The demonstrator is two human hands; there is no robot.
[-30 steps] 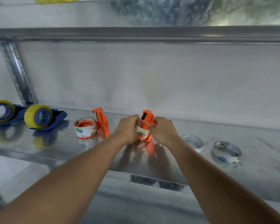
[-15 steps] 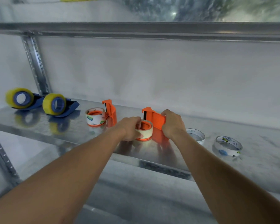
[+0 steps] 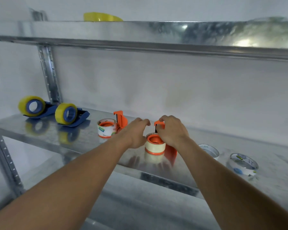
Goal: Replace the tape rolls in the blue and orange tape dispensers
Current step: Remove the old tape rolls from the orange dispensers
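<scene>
1. A metal shelf (image 3: 73, 143) spans the view, and everything sits on it.
2. Far left, two blue dispensers (image 3: 40, 112) (image 3: 76, 117) stand side by side, each loaded with a yellow roll (image 3: 31, 106) (image 3: 66, 113).
3. Centre, the right hand (image 3: 172, 131) pinches the upright tab of an orange dispenser (image 3: 170, 152), fingers closed on it.
4. Left hand (image 3: 135, 133) hovers just beside its white roll (image 3: 155, 144), fingers loosely curled and apart, gripping nothing.
5. Another orange dispenser (image 3: 121, 119) with a labelled roll (image 3: 106, 128) stands between the hands and the blue pair.
6. Right side, two clear rolls (image 3: 209, 151) (image 3: 243, 164) lie flat, near each other.
</scene>
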